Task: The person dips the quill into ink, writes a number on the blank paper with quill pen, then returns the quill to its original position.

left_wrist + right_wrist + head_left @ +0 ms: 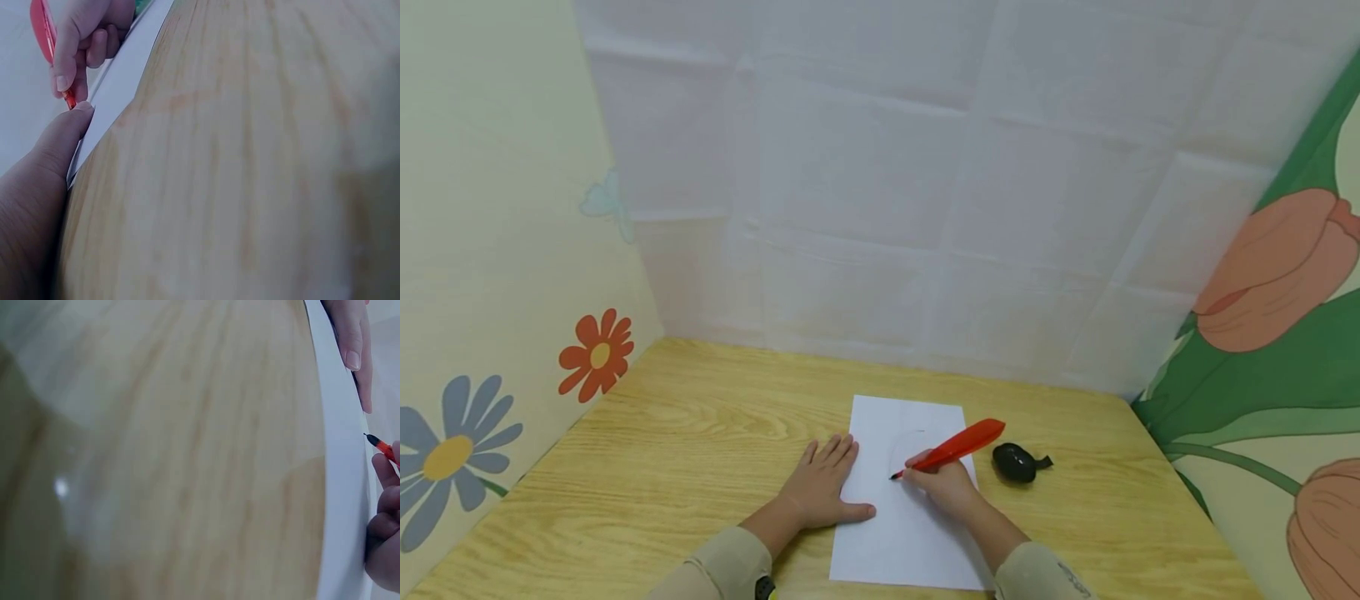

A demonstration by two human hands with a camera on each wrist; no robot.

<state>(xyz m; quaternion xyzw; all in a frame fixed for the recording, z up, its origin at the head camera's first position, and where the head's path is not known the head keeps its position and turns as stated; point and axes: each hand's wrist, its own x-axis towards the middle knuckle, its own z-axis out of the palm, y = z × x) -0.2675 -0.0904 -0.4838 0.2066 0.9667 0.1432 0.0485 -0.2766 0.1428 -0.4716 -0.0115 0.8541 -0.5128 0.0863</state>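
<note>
A sheet of white paper [887,546] lies on the wooden table. My left hand [822,492] rests with fingers spread along its left edge, the thumb [59,137] reaching over the sheet. My right hand [953,492] pinches a red feather-shaped pen [964,440] low down, near its black tip [373,440]. The pen's tip is at the paper, and its feather end slants up to the right. A thin curved line [922,431] shows on the sheet above the hand. Part of the sheet is hidden beneath the right hand and forearm.
A glossy black oval object [1013,462] with a short dark tab sits on the table [700,433], right of the paper. A creased white sheet of cloth [865,183] hangs behind the table. Walls with painted flowers [598,356] stand at both sides.
</note>
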